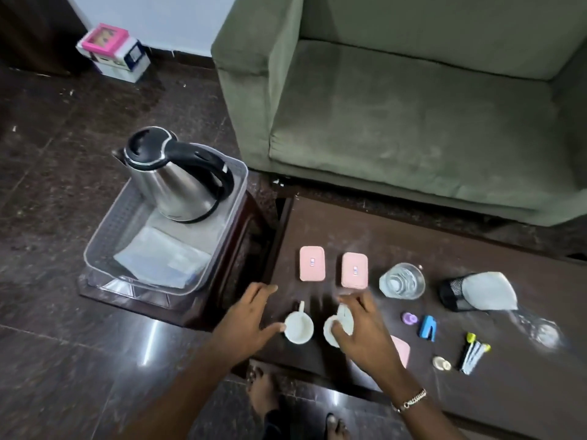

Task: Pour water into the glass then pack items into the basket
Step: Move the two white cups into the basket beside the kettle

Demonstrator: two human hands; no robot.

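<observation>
- Two hands work at a dark bench: left hand [251, 315] spread open beside a white cup [298, 328]; right hand [359, 328] gripping another white cup [333, 328].
- Steel kettle [174, 182] stands in the clear plastic basket [133, 282]; faceted glass [402, 281] holds water.

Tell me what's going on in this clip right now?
A person stands at a low dark table, packing up. The glass already holds water, and the kettle sits in the clear basket on a side stool. The left hand touches one white cup; the right hand is closing on a second cup, blurred by motion. Two pink boxes, pens and small items remain unpacked.
</observation>
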